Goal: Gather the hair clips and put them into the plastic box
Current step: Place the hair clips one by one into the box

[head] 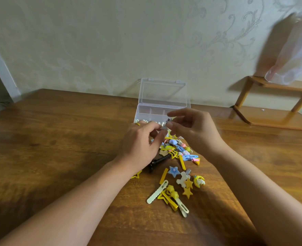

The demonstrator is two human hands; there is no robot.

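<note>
A clear plastic box [147, 112] stands open at the back of the wooden table, its lid [162, 94] leaning against the wall. Several hair clips [177, 176], yellow, blue, white and pink, lie scattered in front of it, among them a blue star clip [173, 171] and a black clip [158, 161]. Just above the box's front edge, my left hand [141, 144] and my right hand [194, 130] meet. Both pinch one small grey clip [166, 125] between their fingertips. My left hand hides part of the pile.
The wooden table [58, 148] runs wide to the left and right of the pile. A low wooden shelf [271, 103] stands at the back right against the wall. A blurred plastic bag [292, 54] hangs above it.
</note>
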